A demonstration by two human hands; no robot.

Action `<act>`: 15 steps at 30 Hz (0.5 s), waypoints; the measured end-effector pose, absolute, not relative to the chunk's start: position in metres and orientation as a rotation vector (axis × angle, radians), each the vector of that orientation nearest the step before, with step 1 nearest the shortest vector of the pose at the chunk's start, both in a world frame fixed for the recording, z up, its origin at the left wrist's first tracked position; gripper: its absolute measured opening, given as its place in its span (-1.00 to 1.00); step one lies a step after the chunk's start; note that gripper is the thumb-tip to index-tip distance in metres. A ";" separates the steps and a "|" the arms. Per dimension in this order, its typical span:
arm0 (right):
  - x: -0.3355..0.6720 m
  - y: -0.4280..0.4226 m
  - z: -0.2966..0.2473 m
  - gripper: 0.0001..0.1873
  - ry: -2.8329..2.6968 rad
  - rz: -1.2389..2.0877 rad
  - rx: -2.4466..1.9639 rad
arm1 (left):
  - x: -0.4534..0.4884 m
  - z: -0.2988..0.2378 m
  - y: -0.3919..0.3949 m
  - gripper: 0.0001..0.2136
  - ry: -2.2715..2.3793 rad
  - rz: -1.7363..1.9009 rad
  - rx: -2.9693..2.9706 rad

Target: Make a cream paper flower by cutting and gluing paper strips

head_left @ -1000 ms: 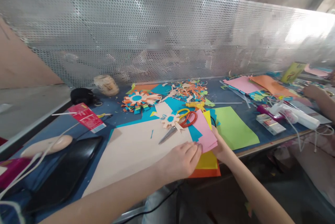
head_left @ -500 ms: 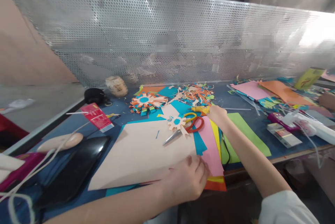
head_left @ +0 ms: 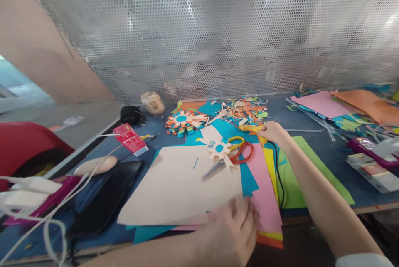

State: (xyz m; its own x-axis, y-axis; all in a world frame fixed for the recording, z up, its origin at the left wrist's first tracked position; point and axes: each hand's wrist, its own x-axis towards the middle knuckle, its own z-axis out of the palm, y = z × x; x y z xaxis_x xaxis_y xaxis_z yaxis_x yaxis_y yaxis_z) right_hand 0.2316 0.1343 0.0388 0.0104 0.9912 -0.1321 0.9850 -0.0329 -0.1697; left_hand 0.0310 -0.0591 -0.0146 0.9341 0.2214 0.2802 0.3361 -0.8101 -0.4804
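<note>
My right hand (head_left: 276, 133) is closed around a small yellow glue gun (head_left: 252, 128), nozzle pointing left, with a black cord hanging below. My left hand (head_left: 235, 229) lies at the front edge of the paper stack, fingers curled together; whatever they hold is hidden. Beneath both lies a cream sheet (head_left: 177, 184) over pink paper (head_left: 264, 188) and other coloured sheets. On the cream sheet rests a paper rosette (head_left: 219, 148) with a blue centre and ribbon tails. Scissors (head_left: 245, 153) with red and yellow handles lie partly under it, blades to the left.
Finished-looking layered rosettes (head_left: 182, 119) and a heap of paper scraps (head_left: 245, 110) sit behind. To the left are a black phone (head_left: 106, 196), a computer mouse (head_left: 97, 165), a red packet (head_left: 130, 139) and white cables. Green paper (head_left: 308, 175) lies right; a perforated metal screen (head_left: 218, 30) stands behind.
The view has swung left and tilted down slightly. My right hand has brought the glue gun a little lower, its cord now showing more. The left hand remains at the paper's front edge.
</note>
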 end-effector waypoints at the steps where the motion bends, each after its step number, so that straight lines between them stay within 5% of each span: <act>1: 0.232 0.134 0.038 -0.73 -2.160 0.328 -2.210 | 0.031 -0.014 -0.059 -0.73 -0.418 -0.292 -2.570; 7: 0.227 0.125 0.029 -0.73 -2.118 0.248 -2.227 | 0.004 -0.004 -0.043 -0.75 -0.743 -0.460 -2.781; 11: 0.222 0.115 0.032 -0.74 -2.094 0.137 -2.209 | -0.036 -0.007 -0.033 -0.44 -1.617 -0.295 -2.378; 15: 0.204 0.102 0.037 -0.66 -2.153 -0.095 -2.003 | -0.066 -0.012 -0.041 -0.39 -2.064 -0.061 -2.271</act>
State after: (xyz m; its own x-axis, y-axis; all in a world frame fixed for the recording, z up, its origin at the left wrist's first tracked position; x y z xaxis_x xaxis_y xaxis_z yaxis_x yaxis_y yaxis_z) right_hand 0.2039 0.1016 0.0370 -0.0625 0.9801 0.1882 0.9929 0.0802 -0.0881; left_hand -0.0657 -0.0409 -0.0120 0.0961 0.9923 0.0781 0.9952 -0.0943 -0.0265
